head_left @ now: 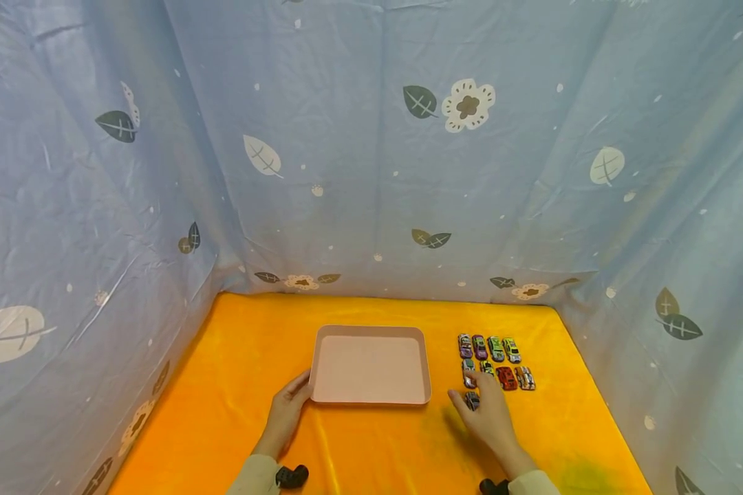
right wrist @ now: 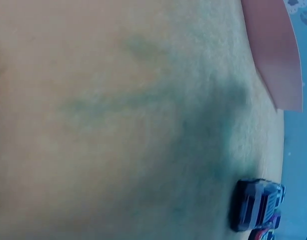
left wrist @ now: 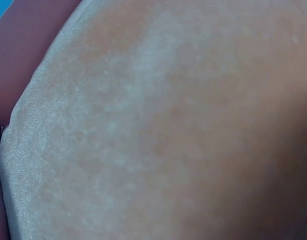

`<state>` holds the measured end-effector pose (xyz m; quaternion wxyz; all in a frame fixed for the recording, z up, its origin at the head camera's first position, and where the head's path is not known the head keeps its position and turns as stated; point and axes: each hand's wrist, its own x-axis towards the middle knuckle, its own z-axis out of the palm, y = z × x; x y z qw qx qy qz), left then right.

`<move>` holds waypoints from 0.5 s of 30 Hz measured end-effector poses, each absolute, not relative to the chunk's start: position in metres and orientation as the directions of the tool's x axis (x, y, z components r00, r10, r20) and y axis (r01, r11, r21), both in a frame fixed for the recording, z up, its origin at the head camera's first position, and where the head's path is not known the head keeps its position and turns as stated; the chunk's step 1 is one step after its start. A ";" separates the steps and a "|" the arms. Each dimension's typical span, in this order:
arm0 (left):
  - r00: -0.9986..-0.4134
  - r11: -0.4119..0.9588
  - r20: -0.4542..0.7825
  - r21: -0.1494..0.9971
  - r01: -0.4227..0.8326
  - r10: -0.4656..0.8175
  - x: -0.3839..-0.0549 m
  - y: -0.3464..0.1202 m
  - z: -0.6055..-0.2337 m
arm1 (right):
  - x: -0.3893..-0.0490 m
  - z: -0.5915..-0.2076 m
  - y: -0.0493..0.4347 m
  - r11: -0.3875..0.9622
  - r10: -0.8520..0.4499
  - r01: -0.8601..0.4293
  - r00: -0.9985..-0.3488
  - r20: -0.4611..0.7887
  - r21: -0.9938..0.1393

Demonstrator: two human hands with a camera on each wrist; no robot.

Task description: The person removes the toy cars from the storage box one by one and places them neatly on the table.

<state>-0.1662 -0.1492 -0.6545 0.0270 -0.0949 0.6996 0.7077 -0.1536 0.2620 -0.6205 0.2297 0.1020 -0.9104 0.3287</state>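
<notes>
My left hand [head_left: 286, 409] touches the left side of a shallow pink tray [head_left: 371, 399], near its front corner. Nothing lies in the tray; part of its wall [left wrist: 31, 55] shows in the left wrist view. Over on the right, my right hand [head_left: 489, 416] is above the nearest toy cars, thumb and fingers apart. A dark toy car [head_left: 472, 401] shows between thumb and fingers; contact cannot be made out. Right behind it, a silver toy car [head_left: 468, 368] is partly covered by the fingers. That wrist's view shows a dark toy car [right wrist: 258, 205] low on the right.
Several more toy cars stand in two rows, among them a red one [head_left: 506, 378], a yellow one [head_left: 512, 350] and a purple one [head_left: 479, 348]. An orange-yellow cloth [head_left: 371, 447] covers the table. Blue patterned curtains [head_left: 371, 206] enclose it at the back and both sides.
</notes>
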 end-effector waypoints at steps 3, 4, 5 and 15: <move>-0.981 -0.012 -0.166 0.986 -0.165 -0.097 -0.166 -0.150 -0.655 | -0.157 -0.619 0.259 0.767 -0.049 -0.340 -0.877 0.478 -0.545; -0.981 -0.011 -0.166 0.986 -0.165 -0.099 -0.166 -0.150 -0.656 | -0.157 -0.618 0.257 0.765 -0.051 -0.341 -0.878 0.476 -0.547; -0.982 -0.010 -0.163 0.987 -0.163 -0.099 -0.166 -0.150 -0.656 | -0.158 -0.617 0.257 0.764 -0.054 -0.345 -0.876 0.479 -0.545; -0.996 0.192 -0.061 0.979 -0.073 -0.069 -0.162 -0.149 -0.653 | -0.163 -0.612 0.235 0.882 -0.167 -0.328 -0.889 0.427 -0.339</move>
